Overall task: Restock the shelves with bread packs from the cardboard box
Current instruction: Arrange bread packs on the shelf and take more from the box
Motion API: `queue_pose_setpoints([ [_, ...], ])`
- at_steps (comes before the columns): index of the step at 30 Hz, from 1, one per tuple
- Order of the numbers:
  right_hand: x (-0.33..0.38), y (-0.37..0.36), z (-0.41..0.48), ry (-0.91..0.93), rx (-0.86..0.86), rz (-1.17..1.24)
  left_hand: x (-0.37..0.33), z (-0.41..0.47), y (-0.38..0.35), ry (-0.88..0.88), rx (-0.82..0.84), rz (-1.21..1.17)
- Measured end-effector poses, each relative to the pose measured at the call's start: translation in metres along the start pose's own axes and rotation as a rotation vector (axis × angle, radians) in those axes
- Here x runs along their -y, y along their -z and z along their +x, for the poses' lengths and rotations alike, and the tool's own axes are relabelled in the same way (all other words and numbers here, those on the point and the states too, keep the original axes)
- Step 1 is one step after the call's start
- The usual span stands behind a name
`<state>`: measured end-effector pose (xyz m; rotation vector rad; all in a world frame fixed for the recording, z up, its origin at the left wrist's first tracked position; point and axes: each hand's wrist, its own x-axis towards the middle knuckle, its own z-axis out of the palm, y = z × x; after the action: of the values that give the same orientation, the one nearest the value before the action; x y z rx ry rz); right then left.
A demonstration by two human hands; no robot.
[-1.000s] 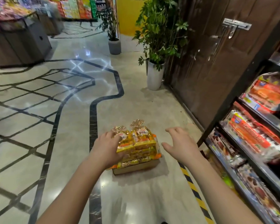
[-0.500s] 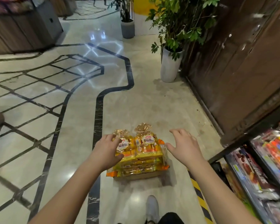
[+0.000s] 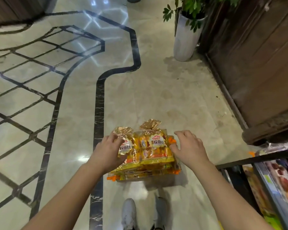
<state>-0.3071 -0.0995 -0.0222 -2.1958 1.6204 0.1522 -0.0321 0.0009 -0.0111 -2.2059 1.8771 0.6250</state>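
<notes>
Picking up: left hand (image 3: 109, 151) fingers curled over a bread pack (image 3: 127, 147), grip unclear; right hand (image 3: 189, 148) fingers were spread beside. Next, lift gently.

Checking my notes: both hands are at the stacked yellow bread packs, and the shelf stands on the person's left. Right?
Not quite: the head view shows the shelf on the person's right, not left. The left hand and right hand are indeed at the stacked yellow bread packs.

Glossy beige marble floor (image 3: 165, 97) with black inlaid lines (image 3: 99, 105) stretches beyond the left hand (image 3: 106, 151), catching light glare (image 3: 96, 25) farther off. Beyond the right hand (image 3: 191, 150) stand a white planter (image 3: 184, 39) and a dark wooden wall (image 3: 256, 63).
</notes>
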Motion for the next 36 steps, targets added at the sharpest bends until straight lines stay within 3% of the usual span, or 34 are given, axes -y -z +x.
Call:
queue_pose_setpoints([
  [15,-0.04,-0.161,0.105,-0.017,0.182,-0.043,0.051,0.11,-0.143,0.058,0.205,0.078],
  [28,-0.051,-0.2,0.135,-0.014,0.248,-0.081,0.09,0.133,-0.191,0.129,0.253,0.043],
  [31,-0.055,-0.204,0.145,-0.057,0.23,-0.022,0.099,0.137,-0.196,0.248,0.213,-0.115],
  [36,-0.063,-0.217,0.158,-0.136,0.219,0.249,0.115,0.15,-0.224,0.44,0.225,-0.641],
])
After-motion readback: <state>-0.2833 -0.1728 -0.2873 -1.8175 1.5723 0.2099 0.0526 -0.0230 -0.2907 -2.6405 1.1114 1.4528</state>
